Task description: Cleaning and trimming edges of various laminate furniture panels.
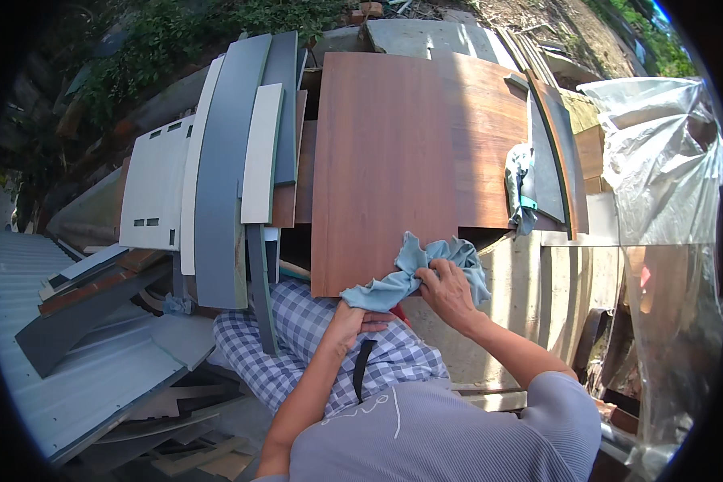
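A crumpled light-blue cloth (pixel 377 291) lies across the near edge of a reddish-brown wooden board (pixel 384 161). My right hand (pixel 448 296) is closed on the bunched middle of the cloth, fingertips pinching its folds. At the cloth's left end, just past the board's near edge, my left hand (pixel 355 324) grips the fabric; its thumb is partly covered by the cloth. The board lies flat with its grain running away from me. Another brown board (pixel 490 136) lies beside it on the right, partly in shadow.
Grey and white boards (pixel 231 169) are stacked to the left, one grey strip (pixel 262 297) jutting toward my lap. A second rag (pixel 520 185) hangs at the right board's edge. Clear plastic sheeting (pixel 659 161) drapes on the far right. Corrugated metal (pixel 24 281) lies at left.
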